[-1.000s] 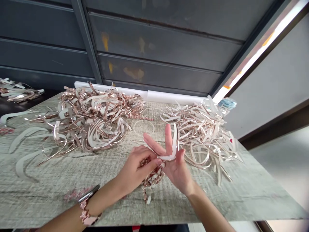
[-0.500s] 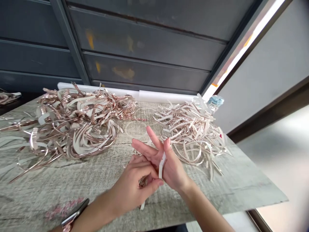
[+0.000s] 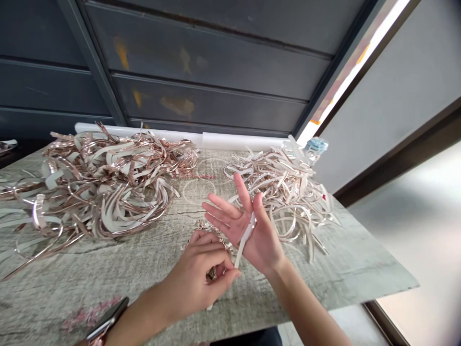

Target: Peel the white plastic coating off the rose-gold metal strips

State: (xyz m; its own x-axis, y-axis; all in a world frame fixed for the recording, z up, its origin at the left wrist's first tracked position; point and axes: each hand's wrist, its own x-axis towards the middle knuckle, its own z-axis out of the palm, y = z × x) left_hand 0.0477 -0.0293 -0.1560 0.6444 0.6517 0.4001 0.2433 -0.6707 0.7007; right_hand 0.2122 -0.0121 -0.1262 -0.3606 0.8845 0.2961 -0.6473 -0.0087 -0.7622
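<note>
My left hand, with a watch on its wrist, pinches the end of a narrow white strip between thumb and forefinger. That strip crosses the palm of my right hand and passes over the gap at the base of its thumb. Palm up and fingers spread, the right hand is open, with the strip lying against it. Under and behind the left hand lies a small heap of shiny rose-gold bits, mostly covered.
Tangled rose-gold and white strips form a large pile on the left and another pile on the right of the wood-patterned table. White rolls lie along the dark panel wall. A light-blue object sits at the back right.
My right hand has opened wider, its fingers spreading apart and rising slightly to the right. More of the strip now shows across the palm, while the left hand keeps its pinch. The view shifted slightly.
</note>
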